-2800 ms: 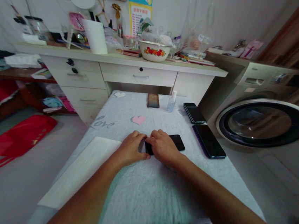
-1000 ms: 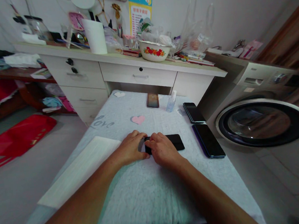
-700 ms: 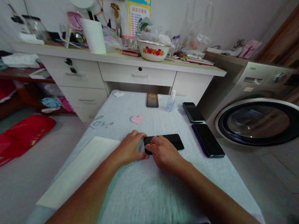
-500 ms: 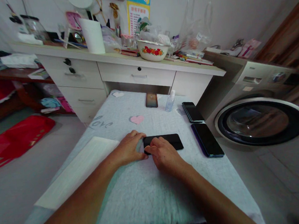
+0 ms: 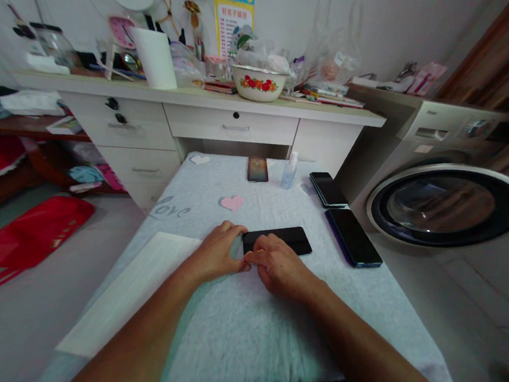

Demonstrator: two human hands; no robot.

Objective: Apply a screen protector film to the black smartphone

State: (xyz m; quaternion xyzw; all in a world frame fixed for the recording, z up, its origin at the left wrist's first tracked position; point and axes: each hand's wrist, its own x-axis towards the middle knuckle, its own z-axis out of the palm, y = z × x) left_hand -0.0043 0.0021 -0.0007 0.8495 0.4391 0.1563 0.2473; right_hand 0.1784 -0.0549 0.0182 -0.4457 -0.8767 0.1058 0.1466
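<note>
My left hand [image 5: 218,253] grips the left end of the black smartphone [image 5: 299,239], flat on the pale cloth [image 5: 245,336] just below the frame's centre. My right hand [image 5: 280,266] curls over that end; I cannot tell whether it pinches anything.

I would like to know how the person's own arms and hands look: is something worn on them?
The left hand and right hand are without gloves. The left forearm and right forearm are bare, with no sleeve in view. No watch, bracelet or ring shows, nor any clear marking.
</note>
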